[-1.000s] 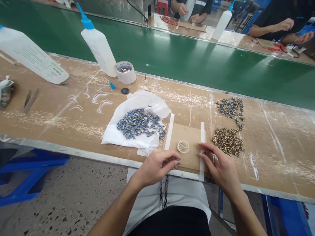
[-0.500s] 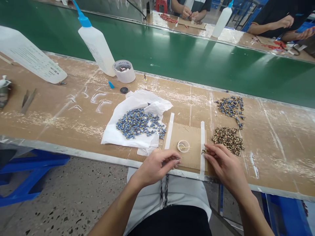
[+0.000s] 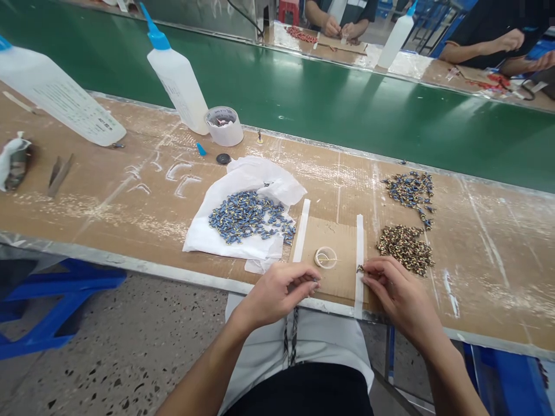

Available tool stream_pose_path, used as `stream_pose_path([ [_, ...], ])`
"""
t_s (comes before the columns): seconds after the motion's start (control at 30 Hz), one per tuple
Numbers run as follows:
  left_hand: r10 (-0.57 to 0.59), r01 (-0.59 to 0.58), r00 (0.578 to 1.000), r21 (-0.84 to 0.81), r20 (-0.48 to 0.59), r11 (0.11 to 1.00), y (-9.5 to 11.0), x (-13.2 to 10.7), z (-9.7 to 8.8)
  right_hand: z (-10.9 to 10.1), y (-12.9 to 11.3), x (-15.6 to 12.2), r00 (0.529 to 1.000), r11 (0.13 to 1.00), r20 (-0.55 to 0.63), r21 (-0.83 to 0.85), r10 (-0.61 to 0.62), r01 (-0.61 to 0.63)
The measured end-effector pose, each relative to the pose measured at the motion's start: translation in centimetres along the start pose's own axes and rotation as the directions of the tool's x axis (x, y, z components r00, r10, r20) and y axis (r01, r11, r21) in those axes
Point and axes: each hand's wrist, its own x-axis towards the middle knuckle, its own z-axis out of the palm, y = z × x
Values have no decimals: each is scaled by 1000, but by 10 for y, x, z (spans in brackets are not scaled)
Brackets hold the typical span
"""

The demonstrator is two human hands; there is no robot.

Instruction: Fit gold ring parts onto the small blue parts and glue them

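My left hand (image 3: pixel 280 293) is over the front edge of the cardboard pad (image 3: pixel 342 234), its thumb and fingertips pinched together; anything between them is too small to make out. My right hand (image 3: pixel 401 294) is at the pad's right tape strip (image 3: pixel 359 242), thumb and forefinger closed on a small dark and gold part (image 3: pixel 359 268). Between the hands sits a small clear cup (image 3: pixel 326 258) with a thin pin or wire across it. Beyond my right hand is a heap of brown and gold parts (image 3: pixel 407 248). Left of the pad, many blue and yellow pieces (image 3: pixel 247 214) lie on white paper (image 3: pixel 203 240).
Behind the paper stand a roll of tape (image 3: pixel 225 127) and a blue-tipped bottle (image 3: pixel 180 86). Another bottle (image 3: pixel 65 95) lies tilted at left, near tweezers (image 3: pixel 60 175). Blue and gold assembled pieces (image 3: pixel 409 189) lie at back right. Co-workers sit across the green belt (image 3: pixel 281 86).
The thumb and forefinger of my right hand have come closer together at the small part. My left hand keeps its pinch. The whole view has shifted slightly.
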Motion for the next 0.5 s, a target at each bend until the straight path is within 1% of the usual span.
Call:
stream_pose_path([
  [0.17,6,-6,1000,4,-9,1000,1,0,0,-5,2,3,1000,999,26,-43,-12,13],
  [0.3,6,-6,1000,0,-8,1000,1,0,-1,-4,4,5,996,993,48,-90,-71,76],
  [0.5,11,-11,1000,4,-8,1000,-1,-1,0,-6,-1,6,986,957,56,-235,-160,169],
])
